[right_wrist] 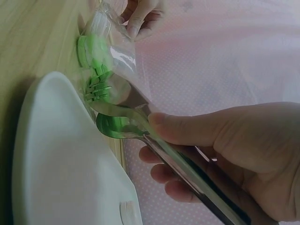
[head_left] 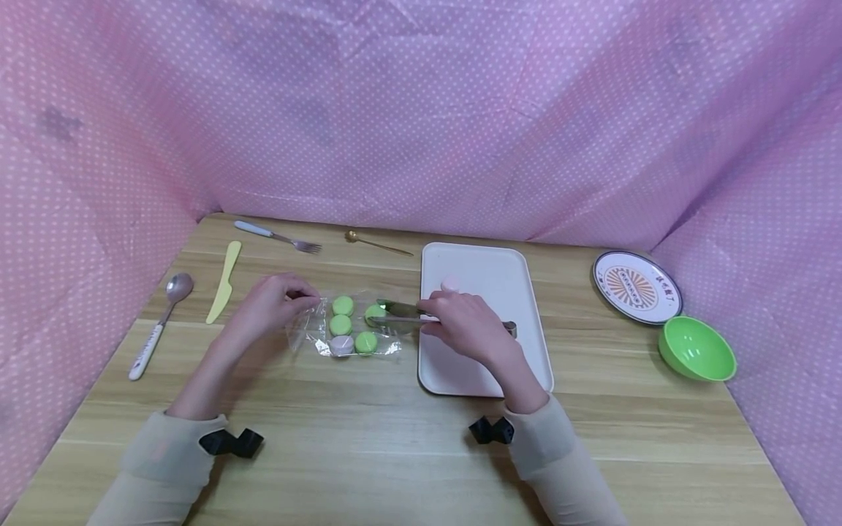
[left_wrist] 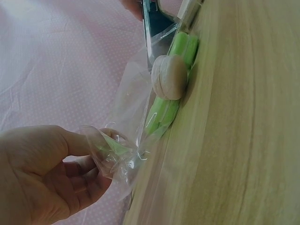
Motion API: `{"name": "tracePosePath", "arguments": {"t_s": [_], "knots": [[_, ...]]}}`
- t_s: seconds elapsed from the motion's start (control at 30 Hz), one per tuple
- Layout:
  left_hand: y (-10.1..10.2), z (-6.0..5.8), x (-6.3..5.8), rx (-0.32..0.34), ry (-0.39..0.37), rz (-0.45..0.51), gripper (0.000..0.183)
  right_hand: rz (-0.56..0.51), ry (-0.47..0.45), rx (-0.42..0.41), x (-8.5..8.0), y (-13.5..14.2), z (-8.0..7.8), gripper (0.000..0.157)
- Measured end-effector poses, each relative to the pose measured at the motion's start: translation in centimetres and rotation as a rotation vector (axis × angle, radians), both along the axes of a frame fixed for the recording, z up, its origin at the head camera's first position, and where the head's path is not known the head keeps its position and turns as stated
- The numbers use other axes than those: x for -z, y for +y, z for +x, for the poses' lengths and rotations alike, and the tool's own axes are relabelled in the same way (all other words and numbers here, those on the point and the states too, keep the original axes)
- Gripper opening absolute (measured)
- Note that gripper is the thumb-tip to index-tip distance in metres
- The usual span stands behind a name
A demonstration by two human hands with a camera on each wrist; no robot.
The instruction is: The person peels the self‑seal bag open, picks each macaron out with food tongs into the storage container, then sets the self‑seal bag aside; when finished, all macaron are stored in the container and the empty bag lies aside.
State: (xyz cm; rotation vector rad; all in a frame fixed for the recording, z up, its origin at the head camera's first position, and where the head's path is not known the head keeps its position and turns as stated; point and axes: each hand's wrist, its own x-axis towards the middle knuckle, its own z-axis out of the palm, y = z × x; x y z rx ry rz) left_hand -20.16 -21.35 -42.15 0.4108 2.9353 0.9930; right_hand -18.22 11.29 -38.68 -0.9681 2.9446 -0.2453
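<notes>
My left hand (head_left: 276, 301) pinches the left end of a clear plastic bag (head_left: 316, 343) lying on the table. Inside are several green macarons (head_left: 340, 325) and one pale lilac macaron (head_left: 341, 345) at the near side. In my right hand (head_left: 468, 325) are metal tongs (right_wrist: 176, 164), held over the tray and pointing left. Their tips reach the bag's right end, around a green macaron (head_left: 375, 315), as the right wrist view shows too. A white rectangular tray (head_left: 460, 372) sits right of the bag. One pale pink macaron (head_left: 450, 283) lies on it, partly behind my right hand.
Left of the bag lie a spoon (head_left: 161, 325), a yellow knife (head_left: 225, 281) and a fork (head_left: 276, 236). A small gold spoon (head_left: 378, 242) is at the back. Far right, a plate (head_left: 638, 287) and a green bowl (head_left: 697, 349) stand near the pink dotted curtain (head_left: 427, 109).
</notes>
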Motion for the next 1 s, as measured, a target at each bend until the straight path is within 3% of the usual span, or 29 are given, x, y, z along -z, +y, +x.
{"name": "tracePosePath", "arguments": {"t_s": [0.33,0.57,0.77,1.0], "knots": [[-0.1,0.0,0.1,0.005,0.008,0.002,0.009,0.005,0.015,-0.011,0.0,0.0,0.0,0.011],[0.0,-0.1,0.1,0.003,-0.002,0.004,0.010,-0.038,0.042,-0.017,-0.3,0.9,0.0,0.019],[0.0,-0.3,0.4,0.000,-0.016,-0.004,0.010,-0.083,0.075,0.053,-1.1,4.3,-0.1,0.021],[-0.2,-0.1,0.3,0.013,0.022,0.005,0.010,-0.165,0.052,0.141,-1.2,10.7,-0.9,0.024]]}}
